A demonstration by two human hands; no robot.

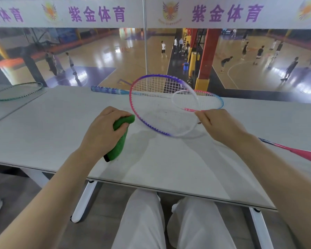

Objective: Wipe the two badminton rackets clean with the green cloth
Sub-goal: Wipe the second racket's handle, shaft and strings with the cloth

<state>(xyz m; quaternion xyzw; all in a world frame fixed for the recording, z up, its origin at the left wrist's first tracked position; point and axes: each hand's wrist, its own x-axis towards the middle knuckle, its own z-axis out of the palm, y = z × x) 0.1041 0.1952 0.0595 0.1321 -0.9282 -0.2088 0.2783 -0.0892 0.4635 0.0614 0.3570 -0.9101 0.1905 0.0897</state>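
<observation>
The left hand (pixel 104 130) squeezes the green cloth (pixel 121 139) on the table (pixel 196 168), just beside the purple racket (pixel 147 121). The right hand (pixel 217 123) pinches that racket's rim and tilts it up. The wiping looks like it is only starting. I count two rackets here; the pink and blue racket (pixel 217 100) lies behind, plus a green racket (pixel 16 91) far left

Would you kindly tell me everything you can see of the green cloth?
The green cloth looks like soft, fuzzy microfibre, bunched into a long roll with a dark edge at its near end. The left hand grips it, fingers curled round its upper part. Its far tip pokes out beside the frame of the purple and pink racket; contact is unclear. The lower end hangs near the grey table.
</observation>
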